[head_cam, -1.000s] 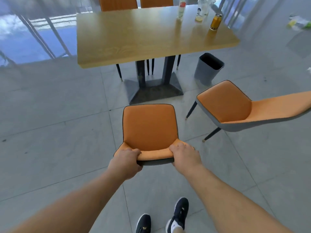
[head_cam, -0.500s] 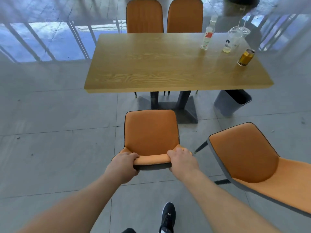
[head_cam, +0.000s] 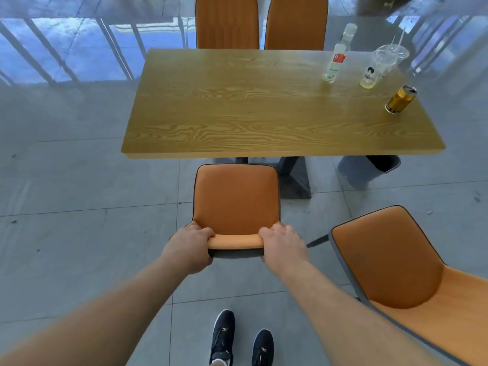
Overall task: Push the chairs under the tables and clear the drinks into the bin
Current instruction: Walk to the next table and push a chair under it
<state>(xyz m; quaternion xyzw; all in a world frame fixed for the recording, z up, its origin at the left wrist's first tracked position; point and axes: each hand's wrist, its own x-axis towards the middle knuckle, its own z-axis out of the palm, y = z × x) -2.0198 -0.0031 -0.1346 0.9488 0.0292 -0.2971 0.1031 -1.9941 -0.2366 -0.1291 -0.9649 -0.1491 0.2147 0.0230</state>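
Note:
An orange chair point(head_cam: 236, 196) stands in front of me, its seat's front edge close to the near edge of the wooden table point(head_cam: 237, 114). My left hand point(head_cam: 188, 248) and my right hand point(head_cam: 281, 247) both grip the top of its backrest. On the table's right side stand a clear bottle point(head_cam: 336, 58), a plastic cup with straws point(head_cam: 381, 66) and a gold can point(head_cam: 400, 99). A grey bin point(head_cam: 365, 169) sits on the floor under the table's right end. A second orange chair point(head_cam: 401, 268) stands turned away at my right.
Two more orange chairs point(head_cam: 260, 22) are tucked in at the table's far side. The table's dark pedestal base point(head_cam: 293, 178) lies just right of the chair I hold. Railings run along the back. My shoes point(head_cam: 240, 339) are on the grey tiled floor.
I have walked forward with the chair, bringing it from well back up to the table's near edge. The second chair has slid to my lower right.

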